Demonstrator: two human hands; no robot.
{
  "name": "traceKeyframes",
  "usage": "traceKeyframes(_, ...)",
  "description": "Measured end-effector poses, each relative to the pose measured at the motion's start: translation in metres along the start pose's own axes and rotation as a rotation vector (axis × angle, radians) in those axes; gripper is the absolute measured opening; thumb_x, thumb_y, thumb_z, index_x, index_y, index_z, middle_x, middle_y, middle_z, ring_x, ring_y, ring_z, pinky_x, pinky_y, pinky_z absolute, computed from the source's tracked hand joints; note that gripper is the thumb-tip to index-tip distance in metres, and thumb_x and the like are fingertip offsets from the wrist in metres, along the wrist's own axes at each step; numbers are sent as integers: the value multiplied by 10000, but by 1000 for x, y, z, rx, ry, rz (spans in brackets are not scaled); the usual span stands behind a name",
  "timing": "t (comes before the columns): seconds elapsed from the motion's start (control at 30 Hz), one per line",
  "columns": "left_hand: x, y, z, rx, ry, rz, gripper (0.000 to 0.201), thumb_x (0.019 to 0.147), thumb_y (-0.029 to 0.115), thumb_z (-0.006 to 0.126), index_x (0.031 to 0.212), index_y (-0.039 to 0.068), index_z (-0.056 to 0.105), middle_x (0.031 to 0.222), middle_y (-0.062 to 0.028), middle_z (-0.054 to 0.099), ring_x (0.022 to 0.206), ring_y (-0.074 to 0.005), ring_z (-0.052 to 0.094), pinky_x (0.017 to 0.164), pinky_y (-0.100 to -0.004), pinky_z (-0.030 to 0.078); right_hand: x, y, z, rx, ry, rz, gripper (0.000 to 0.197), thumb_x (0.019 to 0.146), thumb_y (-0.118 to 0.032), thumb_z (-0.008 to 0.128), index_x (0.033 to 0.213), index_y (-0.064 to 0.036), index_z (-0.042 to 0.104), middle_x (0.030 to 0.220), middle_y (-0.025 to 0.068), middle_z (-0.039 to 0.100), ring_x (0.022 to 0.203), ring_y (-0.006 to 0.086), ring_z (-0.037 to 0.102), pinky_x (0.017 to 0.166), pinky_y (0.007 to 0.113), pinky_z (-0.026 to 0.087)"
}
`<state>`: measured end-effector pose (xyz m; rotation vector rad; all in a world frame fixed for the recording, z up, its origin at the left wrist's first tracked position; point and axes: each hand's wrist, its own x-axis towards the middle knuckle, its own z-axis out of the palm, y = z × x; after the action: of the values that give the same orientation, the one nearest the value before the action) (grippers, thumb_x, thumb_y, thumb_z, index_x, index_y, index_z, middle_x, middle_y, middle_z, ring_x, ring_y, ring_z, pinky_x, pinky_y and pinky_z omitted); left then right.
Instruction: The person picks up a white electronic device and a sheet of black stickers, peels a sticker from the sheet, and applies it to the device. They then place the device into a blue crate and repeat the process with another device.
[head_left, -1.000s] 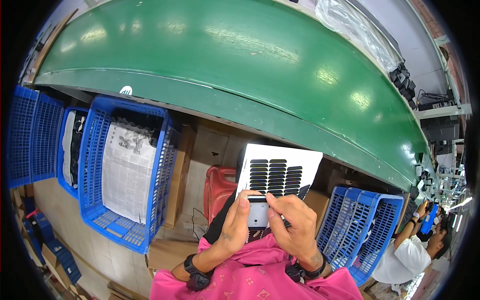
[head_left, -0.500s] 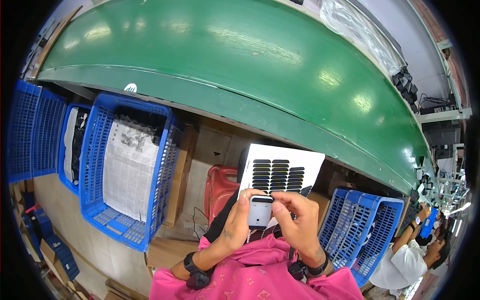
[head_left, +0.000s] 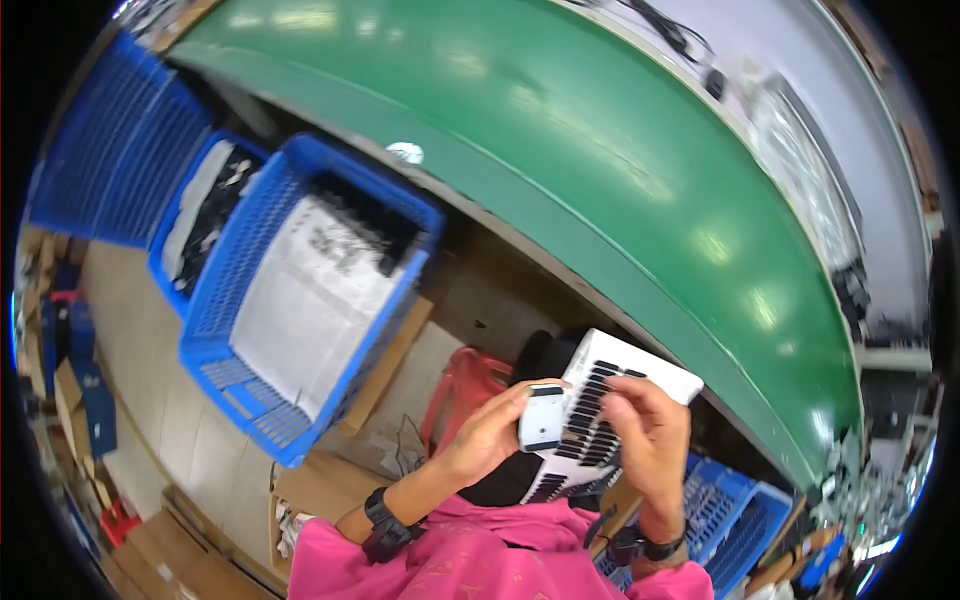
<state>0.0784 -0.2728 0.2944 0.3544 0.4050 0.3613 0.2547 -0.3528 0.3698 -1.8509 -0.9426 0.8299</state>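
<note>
A small flat silver-white device case with dark ends is gripped at its edge by my left hand. Behind and to the right of it, a white sheet with rows of black stickers lies tilted over my lap. Over those rows is my right hand, its thumb and forefinger drawn together at the stickers. Motion blurs the fingertips, and anything between them is too small to make out. The case is apart from my right hand.
A long green workbench runs across in front. At left stands a blue crate with a paper liner and black items; more blue crates sit at right. Beside my lap are a red stool and a cardboard box.
My right hand has let go of the device case and moved right, onto the sticker sheet. My left hand still holds the case. The whole view has turned, tilting bench and crates.
</note>
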Motion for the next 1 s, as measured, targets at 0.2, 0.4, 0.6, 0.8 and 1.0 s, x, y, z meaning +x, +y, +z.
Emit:
traceKeyframes(0.2,-35,57,-61,209,333,296,443,965,217,586,1315,-10,439,1147,-124,594,980,-245,660,839,-356,568,62,-46,8,-670,-17,-399,382,837,-80,648,1196,26,570,1220,206,568,1122,360,556,972,397,437)
traceKeyframes(0.4,-31,165,-175,895,1005,437,502,869,282,708,1241,13,502,988,-129,607,639,-180,663,452,-248,476,127,-47,42,-1174,-231,-562,741,818,-111,666,1440,50,296,1526,213,264,1435,373,216,1181,487,165)
traceKeyframes(0.6,29,169,-319,1387,1063,366,414,770,227,776,1040,-35,602,812,-224,624,773,-385,651,642,-430,506,166,-54,65,-1270,-342,-773,740,836,-157,648,1441,50,275,1540,202,250,1448,351,200,1183,505,146)
traceKeyframes(0.8,97,170,-353,1674,1114,354,269,755,124,739,889,-39,573,924,-261,604,898,-458,572,771,-506,466,186,-34,62,-1328,-452,-889,692,848,-167,645,1414,53,313,1531,225,261,1435,384,227,1155,557,177)
traceKeyframes(1.0,116,155,-362,1824,1016,202,249,777,62,671,951,-71,551,933,-286,598,898,-477,575,778,-516,475,189,-33,63,-1269,-494,-835,594,850,-106,615,1374,40,377,1510,234,308,1410,396,284,1132,559,231)
